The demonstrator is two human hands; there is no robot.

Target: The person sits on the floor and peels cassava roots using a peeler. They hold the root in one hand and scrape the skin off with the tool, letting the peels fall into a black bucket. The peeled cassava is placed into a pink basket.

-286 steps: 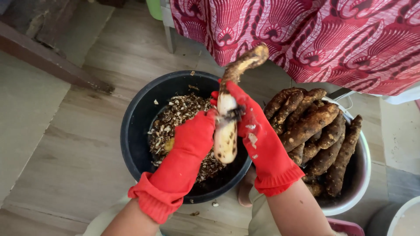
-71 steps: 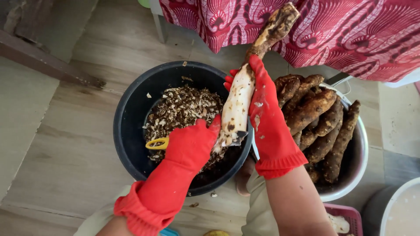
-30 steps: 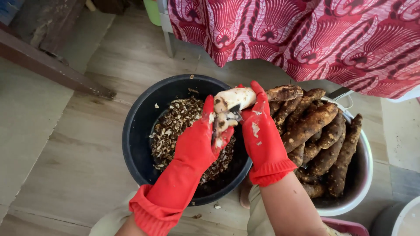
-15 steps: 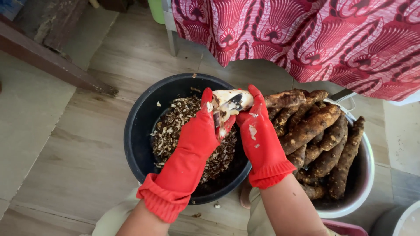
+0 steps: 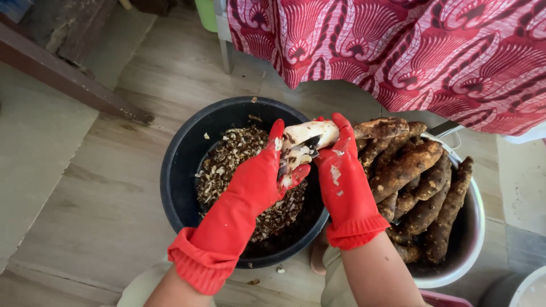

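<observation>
A person in red rubber gloves works over two containers on a pale wooden floor, seen from above. The right hand [image 5: 344,176] is closed around a partly peeled root [image 5: 318,135], held level above the rim where a black tub [image 5: 182,170] meets a white basin [image 5: 475,227]. The near end of the root is bare and cream-white; its far end, out past the fingers, keeps its rough brown skin. The left hand [image 5: 264,176] grips a small dark-bladed knife [image 5: 301,149], the blade set against the peeled end, where loose flaps of skin curl away.

The black tub is lined with a heap of brown and white peelings [image 5: 233,165]. The white basin is piled with unpeeled roots [image 5: 421,187], long, knobby and crusted with soil. A red patterned cloth [image 5: 409,51] hangs at the top of the view.

The root looks stiff and fairly heavy for its length, unlikely to bend or bruise under a firm grip. Its peeled flesh probably turns slick against wet rubber, while the unpeeled skin offers better purchase, so the safest hold appears to be around the brown section, well clear of the blade.
</observation>
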